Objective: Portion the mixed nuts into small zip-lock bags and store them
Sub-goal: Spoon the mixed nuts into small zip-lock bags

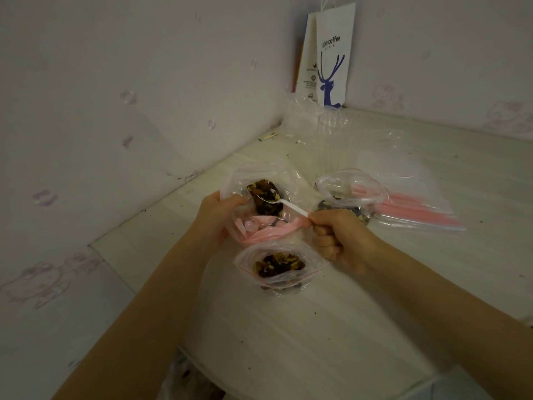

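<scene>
My left hand (217,216) grips the rim of a large clear bag (245,180) with a pink zip strip, holding it open; dark mixed nuts (264,197) lie inside. My right hand (337,236) is closed on the handle of a white plastic spoon (284,202), whose bowl rests in those nuts. In front of my hands, a small zip-lock bag (281,268) stands open on the table with nuts in it. A second small open bag (349,193) with nuts sits to the right, just beyond my right hand.
A stack of flat zip-lock bags (418,212) with pink strips lies at the right. A clear plastic cup (331,134) and crumpled clear plastic (300,119) stand at the back corner before a white coffee paper bag (331,59). Walls close the table's left and far sides.
</scene>
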